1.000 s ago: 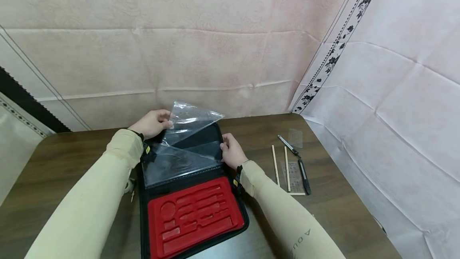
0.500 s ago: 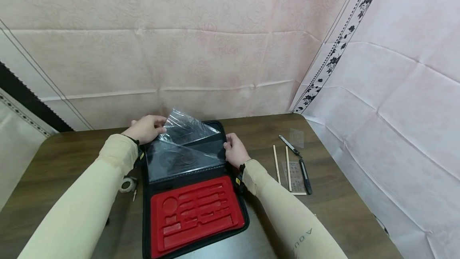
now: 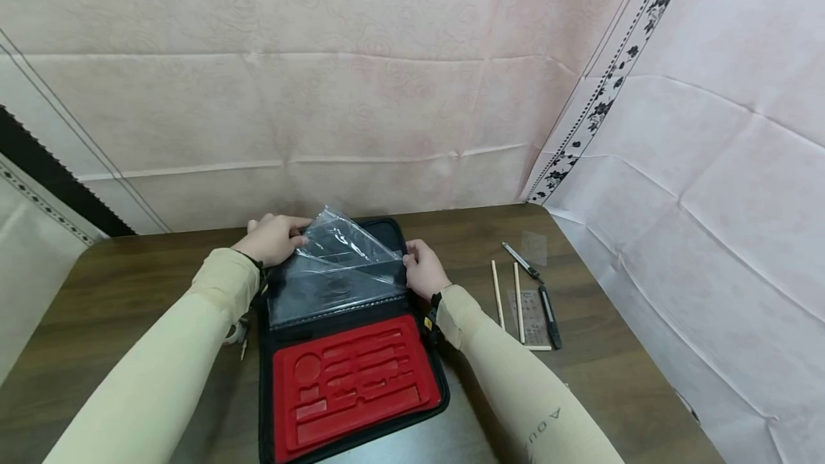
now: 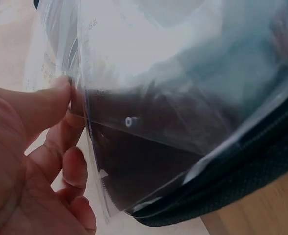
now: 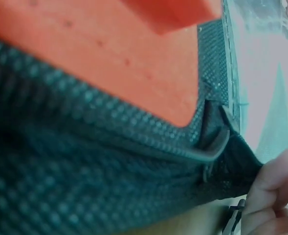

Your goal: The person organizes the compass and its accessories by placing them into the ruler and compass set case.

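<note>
A black zip case (image 3: 443,378) lies unfolded on the table, with a red moulded tray (image 3: 354,378) in its near half. The far half has a clear pocket (image 3: 309,303). My left hand (image 3: 273,238) pinches the edge of a crinkled clear plastic bag (image 3: 344,238) between thumb and fingers. That bag lies slanted over the far half, overlapping the pocket. Small print shows on the clear plastic (image 4: 129,63) in the left wrist view. At the right side, my right hand (image 3: 424,268) holds the lid's edge, its fingers (image 5: 268,186) on the black fabric near the fold.
Right of the case lie wooden sticks (image 3: 498,296), a silver-and-black slim tool (image 3: 520,260), a black-handled tool (image 3: 550,317), a printed clear sheet (image 3: 533,313) and a small clear piece (image 3: 533,248). A roundish pale object (image 3: 233,335) is partly hidden by my left sleeve.
The bag has come down from above the lid's far edge and now lies lower over the pocket. My left hand went down and left, then back right. The right hand stays at the lid's edge.
</note>
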The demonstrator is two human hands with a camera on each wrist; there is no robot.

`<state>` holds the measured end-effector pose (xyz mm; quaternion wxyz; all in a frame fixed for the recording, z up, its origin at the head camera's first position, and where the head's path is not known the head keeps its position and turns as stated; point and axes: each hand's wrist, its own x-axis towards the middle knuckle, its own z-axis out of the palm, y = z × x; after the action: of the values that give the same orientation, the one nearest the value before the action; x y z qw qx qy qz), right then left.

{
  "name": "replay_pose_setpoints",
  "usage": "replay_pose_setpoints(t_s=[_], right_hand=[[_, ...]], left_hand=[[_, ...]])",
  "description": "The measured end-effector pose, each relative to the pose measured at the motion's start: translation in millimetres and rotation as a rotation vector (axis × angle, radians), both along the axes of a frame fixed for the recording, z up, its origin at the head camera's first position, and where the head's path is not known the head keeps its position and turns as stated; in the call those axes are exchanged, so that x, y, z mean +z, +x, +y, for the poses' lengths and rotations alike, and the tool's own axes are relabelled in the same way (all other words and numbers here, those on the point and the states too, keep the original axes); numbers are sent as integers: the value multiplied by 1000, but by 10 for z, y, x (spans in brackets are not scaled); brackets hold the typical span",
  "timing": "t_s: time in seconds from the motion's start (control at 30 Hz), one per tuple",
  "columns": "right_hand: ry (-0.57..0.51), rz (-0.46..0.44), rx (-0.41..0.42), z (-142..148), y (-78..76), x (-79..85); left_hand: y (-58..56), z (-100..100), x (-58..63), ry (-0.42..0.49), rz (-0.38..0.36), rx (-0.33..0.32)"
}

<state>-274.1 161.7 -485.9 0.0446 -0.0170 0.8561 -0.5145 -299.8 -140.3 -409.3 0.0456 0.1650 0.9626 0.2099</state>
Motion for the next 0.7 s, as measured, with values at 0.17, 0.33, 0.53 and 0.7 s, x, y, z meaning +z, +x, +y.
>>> replay_pose_setpoints(t_s=[0.17, 0.33, 0.53, 0.7], right_hand=[[-13, -5, 2, -1, 5, 21], [-24, -5, 6, -10, 3, 36], [-31, -3, 1, -33, 4, 38], [-10, -3, -5, -19, 6, 21]], left_hand=[[41, -48, -5, 71, 42, 31], [75, -60, -64, 69, 107, 33], [103, -76, -142, 33, 94, 19], [143, -161, -176, 47, 98, 39]])
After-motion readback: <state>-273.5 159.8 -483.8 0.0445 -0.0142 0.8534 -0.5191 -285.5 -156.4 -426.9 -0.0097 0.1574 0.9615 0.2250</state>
